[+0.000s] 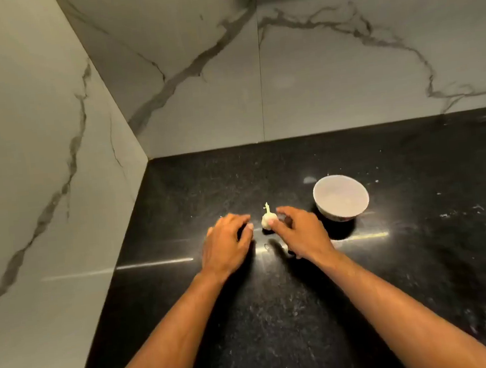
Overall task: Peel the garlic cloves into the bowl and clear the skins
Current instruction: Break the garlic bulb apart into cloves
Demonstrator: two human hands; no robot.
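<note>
A whole white garlic bulb (268, 218) with a short dry stem stands on the black counter (278, 314), between my two hands. My right hand (301, 231) reaches it from the right, and its thumb and fingers touch the bulb's side. My left hand (226, 241) hovers just left of the bulb with loosely curled fingers and holds nothing. A small white bowl (341, 198) sits to the right of the bulb, tilted toward me, and looks empty.
Marble walls (53, 142) close the counter on the left and at the back, forming a corner. A few pale specks (475, 209) lie on the counter right of the bowl. A dark object shows at the far right edge.
</note>
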